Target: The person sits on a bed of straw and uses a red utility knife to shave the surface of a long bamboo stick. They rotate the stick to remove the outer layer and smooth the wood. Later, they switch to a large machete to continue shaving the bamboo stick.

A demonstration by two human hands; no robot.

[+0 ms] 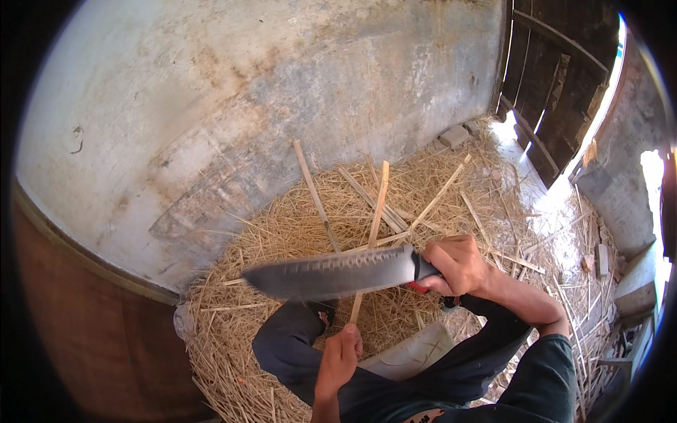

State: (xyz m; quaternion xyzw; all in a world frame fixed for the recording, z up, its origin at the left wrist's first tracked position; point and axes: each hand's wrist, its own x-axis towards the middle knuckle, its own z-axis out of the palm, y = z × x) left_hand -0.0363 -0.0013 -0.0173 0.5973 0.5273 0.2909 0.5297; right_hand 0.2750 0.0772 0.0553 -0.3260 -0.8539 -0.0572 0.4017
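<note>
My right hand (456, 266) is closed round the dark handle of a big knife (338, 275), with a bit of red showing at the grip. Its broad, slightly blurred blade points left and crosses in front of a thin wooden strip (379, 204). The lower end of that strip is gripped in my left hand (340, 358), close to my knee. The strip stands up and away from me, its middle hidden behind the blade. Beyond it, more pale strips (315, 194) lie on or lean over the straw.
Straw and shavings (275, 225) cover the floor. A pale container (412, 352) sits between my legs. A stained wall (282, 84) rises in front, with small blocks (455, 135) at its foot. A dark wooden door (557, 77) is at the far right, a brown panel (92, 317) at the left.
</note>
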